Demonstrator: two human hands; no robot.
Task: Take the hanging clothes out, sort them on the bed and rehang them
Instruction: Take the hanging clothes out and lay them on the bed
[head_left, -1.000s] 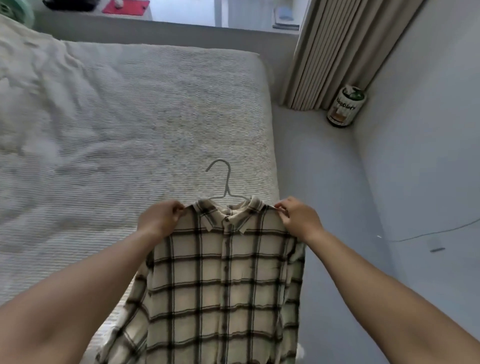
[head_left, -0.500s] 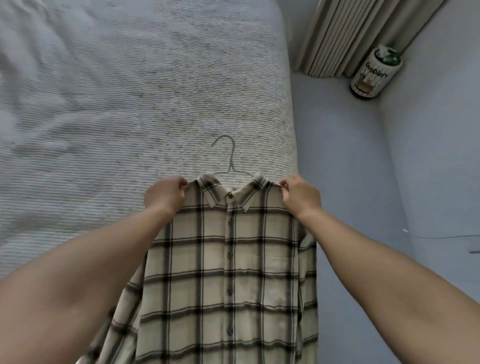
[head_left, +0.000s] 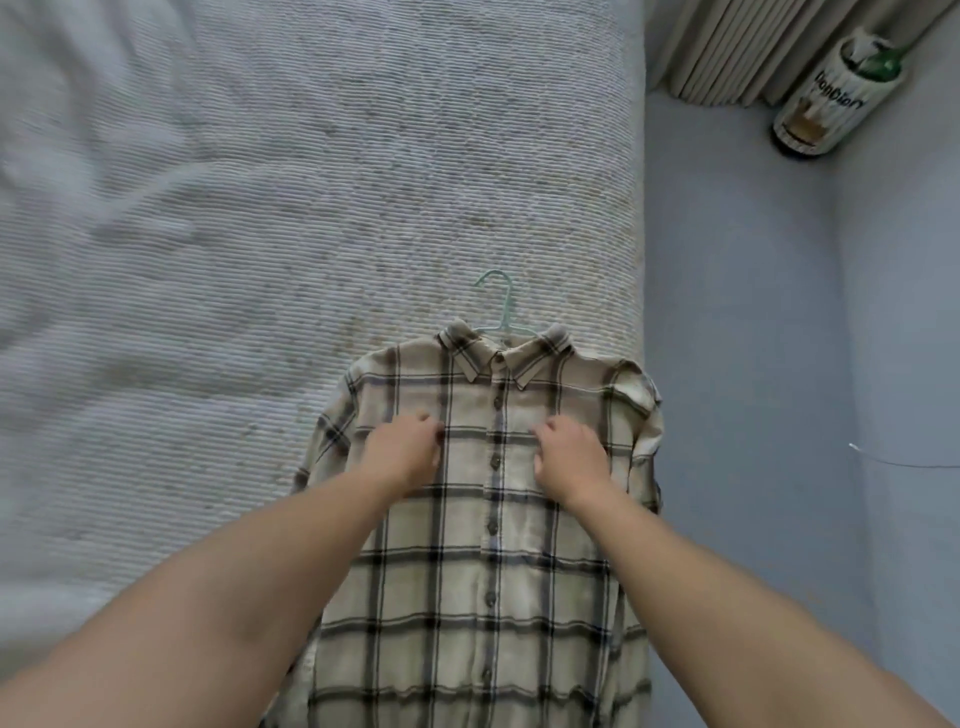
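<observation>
Bedding (head_left: 260, 208) consists of a pale ribbed coverlet with fine parallel ridges; it is creased at the left and lies flat toward the right edge of the bed. Yellowish discolouration marks the weave near the middle.

Shirt (head_left: 493, 545): soft woven fabric, cream ground, dark plaid grid of thin double lines. It lies face up at the right edge of the bed, collar pointing away from the person, front placket buttoned with small dark round buttons in a straight row. The collar points are spread flat. The right shoulder of the garment reaches the mattress edge, and the sleeve on that side folds down along it. The lower hem runs out of view at the bottom.

Hanger (head_left: 496, 306): thin, pale green, wire-like in section. Its curved hook projects from the collar opening and rests on the coverlet; the shoulders of the hanger are hidden inside the garment.

Left hand (head_left: 402, 452) rests on the chest panel left of the placket, fingers curled under. Right hand (head_left: 569, 457) rests on the chest panel right of the placket, fingers likewise curled. Whether either hand pinches the cloth cannot be told.

Floor (head_left: 737, 364) beside the bed is smooth and grey-blue. A cylindrical printed container (head_left: 826, 98) stands in the corner next to pleated beige curtains (head_left: 753, 47). A thin pale cable (head_left: 904, 462) runs along the wall.
</observation>
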